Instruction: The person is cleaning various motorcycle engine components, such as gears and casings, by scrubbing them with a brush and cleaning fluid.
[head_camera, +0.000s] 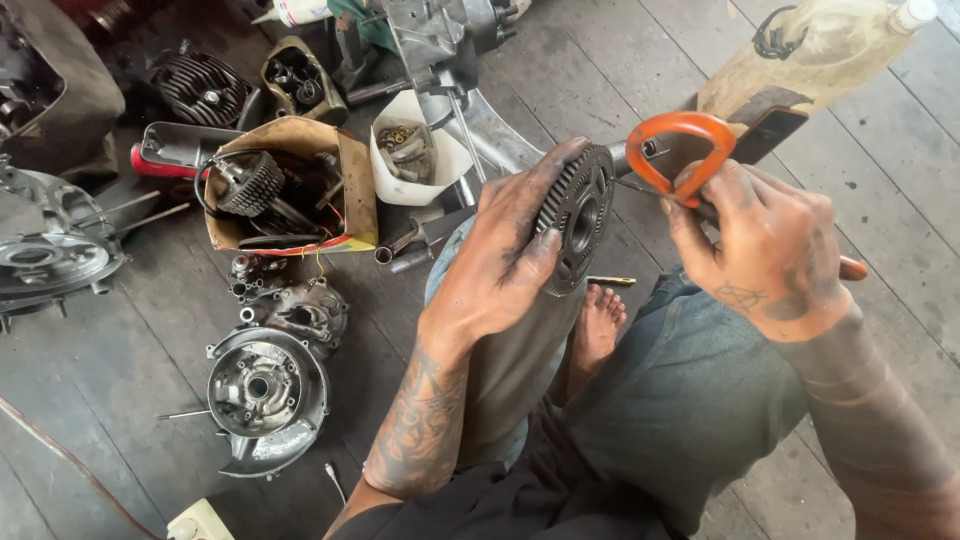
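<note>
Here, a toothed gear wheel (578, 218) is held upright above the lap by the left hand (510, 250), the fingers curled over its upper rim and the thumb pressed against the teeth lower down, so that hand is closed around it. The right hand (770, 250) is wrapped shut on a pair of orange-handled pliers (683, 150), whose thin tips are pointed at the gear's near face beside its dark centre hole; whether the tips actually touch the metal cannot be told. For this step to be done well, it is judged that the gear should be kept steady against the palm and the tips seated squarely before any squeeze is applied, since a slip on greasy metal is likely. Beneath the hands a bare foot (598, 325) and grey trousers are seen on the wooden floor (880, 130). To the left, a cardboard box (350, 180) of engine parts, a white tub (440, 165) of small hardware, and a round engine casing (262, 395) are laid out, well apart from the gear, and a yellowish plastic bottle (800, 55) is seen at the upper right
</note>
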